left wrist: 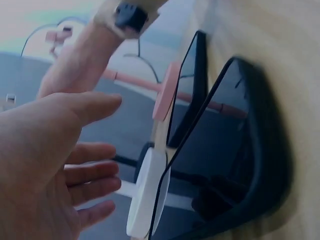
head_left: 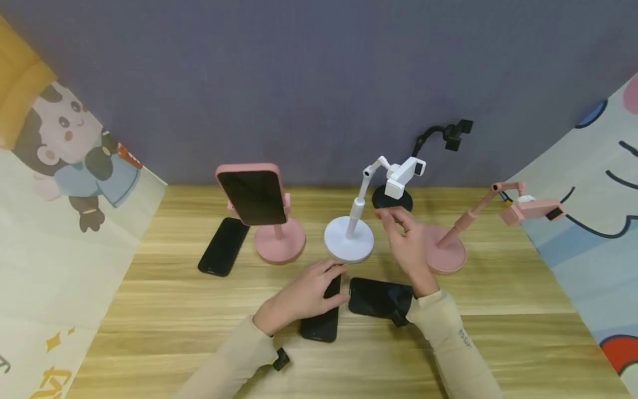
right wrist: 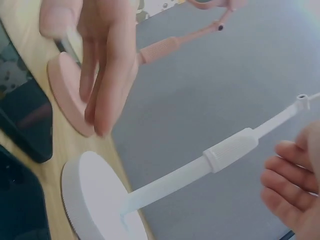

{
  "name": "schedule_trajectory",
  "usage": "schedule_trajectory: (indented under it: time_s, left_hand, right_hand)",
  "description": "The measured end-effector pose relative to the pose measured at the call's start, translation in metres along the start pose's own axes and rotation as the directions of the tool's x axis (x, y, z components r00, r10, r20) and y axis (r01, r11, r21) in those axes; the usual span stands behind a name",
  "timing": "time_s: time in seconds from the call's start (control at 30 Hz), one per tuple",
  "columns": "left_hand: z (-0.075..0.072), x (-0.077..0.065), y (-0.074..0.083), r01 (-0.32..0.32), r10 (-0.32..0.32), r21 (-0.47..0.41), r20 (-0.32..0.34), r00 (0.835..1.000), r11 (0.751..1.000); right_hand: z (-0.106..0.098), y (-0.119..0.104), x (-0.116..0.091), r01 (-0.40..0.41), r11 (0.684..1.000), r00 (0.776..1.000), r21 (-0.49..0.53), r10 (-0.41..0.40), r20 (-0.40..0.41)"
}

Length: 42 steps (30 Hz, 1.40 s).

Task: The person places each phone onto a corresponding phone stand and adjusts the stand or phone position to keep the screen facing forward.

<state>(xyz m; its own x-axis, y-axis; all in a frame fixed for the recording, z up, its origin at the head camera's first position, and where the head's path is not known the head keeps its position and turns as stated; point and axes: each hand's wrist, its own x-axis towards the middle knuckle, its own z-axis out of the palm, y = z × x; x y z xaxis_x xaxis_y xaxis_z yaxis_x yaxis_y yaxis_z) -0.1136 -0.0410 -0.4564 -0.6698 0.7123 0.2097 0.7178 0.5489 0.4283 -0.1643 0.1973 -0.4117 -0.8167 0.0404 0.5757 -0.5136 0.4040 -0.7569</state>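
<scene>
My left hand (head_left: 311,291) hovers over a black phone (head_left: 321,324) on the table, thumb and fingers spread and loosely bent. The left wrist view shows a gap between that hand (left wrist: 55,150) and the phone (left wrist: 225,155). My right hand (head_left: 406,241) is raised between a white phone stand (head_left: 349,239) and a pink phone stand (head_left: 445,249), its fingers loosely curled around nothing. In the right wrist view the right hand (right wrist: 295,185) is beside the white stand's pole (right wrist: 232,150), apart from it. A second black phone (head_left: 376,297) lies below my right hand, partly behind the sleeve.
At left, another pink stand (head_left: 280,244) carries an upright phone (head_left: 253,195). One more black phone (head_left: 224,246) lies beside its base. A black stand (head_left: 392,199) stands behind the white one. A grey panel (head_left: 299,94) closes off the table's (head_left: 164,310) back.
</scene>
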Motion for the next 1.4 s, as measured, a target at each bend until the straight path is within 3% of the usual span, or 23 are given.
schedule_trajectory:
  time_s: [0.17,0.37,0.47,0.57,0.7,0.87,1.0,1.13,1.23,1.4]
  left_hand:
    - [0.003,0.01,-0.012,0.038,-0.038,-0.029,-0.005,0.999,0.999]
    - [0.006,0.021,-0.02,0.03,-0.028,0.047,-0.038,0.999,0.998]
    - [0.007,0.024,-0.023,0.016,-0.011,0.087,-0.055,0.998,0.996]
    - [0.008,0.027,-0.024,0.014,-0.006,0.127,-0.063,0.998,0.992]
    - [0.009,0.029,-0.024,0.04,-0.031,0.166,-0.059,0.998,0.985]
    - [0.01,0.027,-0.024,0.074,-0.068,0.173,-0.04,0.997,0.982]
    - [0.011,0.025,-0.024,0.074,-0.072,0.153,-0.021,0.997,0.985]
    - [0.012,0.025,-0.023,0.082,-0.082,0.185,-0.006,0.997,0.979]
    - [0.012,0.025,-0.021,0.091,-0.09,0.229,-0.014,0.996,0.969]
    - [0.013,0.025,-0.019,0.105,-0.093,0.268,-0.059,0.994,0.958]
  right_hand:
    - [-0.004,-0.001,0.003,-0.104,0.97,0.982,0.218,0.135,-0.13]
    - [-0.013,-0.008,0.015,-0.076,0.893,0.959,0.443,0.187,-0.213]
    - [-0.016,-0.015,0.023,-0.061,0.841,0.951,0.537,0.213,-0.225]
    - [-0.019,-0.025,0.03,-0.098,0.798,0.947,0.594,0.259,-0.191]
    - [-0.025,-0.035,0.038,-0.205,0.789,0.95,0.578,0.302,-0.075]
    - [-0.028,-0.033,0.048,-0.2,0.823,0.977,0.531,0.209,0.043]
    - [-0.027,-0.03,0.052,-0.108,0.804,0.992,0.584,0.127,0.009]
    - [-0.025,-0.03,0.054,-0.054,0.77,0.992,0.635,0.115,-0.055]
    - [-0.023,-0.033,0.055,-0.049,0.762,0.988,0.646,0.132,-0.081]
    - [-0.021,-0.036,0.055,-0.068,0.779,0.982,0.623,0.163,-0.097]
